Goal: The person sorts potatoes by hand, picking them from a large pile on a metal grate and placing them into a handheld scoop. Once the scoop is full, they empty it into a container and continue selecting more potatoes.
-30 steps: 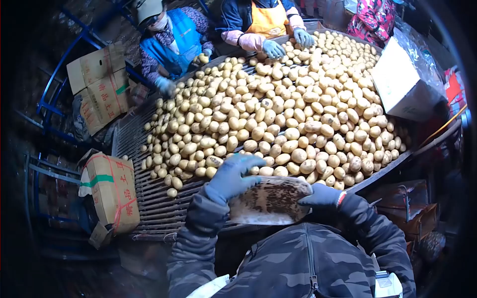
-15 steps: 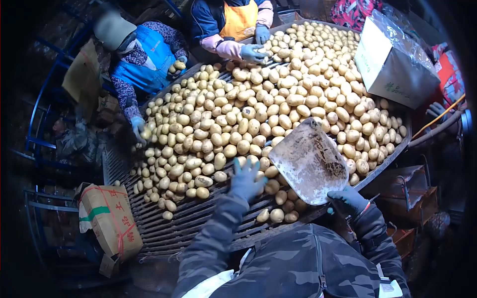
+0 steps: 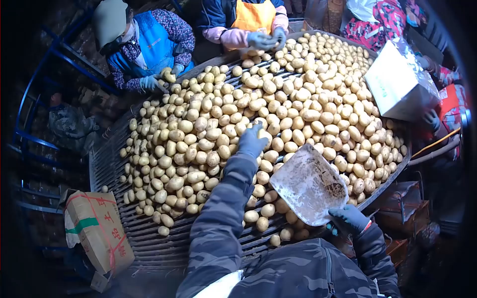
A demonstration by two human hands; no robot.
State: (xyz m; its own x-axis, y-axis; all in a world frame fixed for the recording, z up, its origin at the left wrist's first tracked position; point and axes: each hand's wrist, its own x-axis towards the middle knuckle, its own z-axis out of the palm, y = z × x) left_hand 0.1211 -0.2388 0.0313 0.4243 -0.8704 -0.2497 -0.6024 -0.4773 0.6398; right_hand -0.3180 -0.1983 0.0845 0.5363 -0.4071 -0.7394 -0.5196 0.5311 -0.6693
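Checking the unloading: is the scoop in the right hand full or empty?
Empty: the scoop shows only its bare, dirt-streaked inside.

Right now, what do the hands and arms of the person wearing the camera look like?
Both hands wear dark blue-grey work gloves. The left hand comes out of a puffy quilted sleeve printed in dark grey-blue camouflage. The right hand has the same kind of glove, with a thin red band at the cuff, and the same camouflage sleeve. No cables or badges show.

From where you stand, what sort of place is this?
Probably a potato sorting and packing line: potatoes heaped on a slatted table, gloved co-workers around it, and cardboard boxes alongside.
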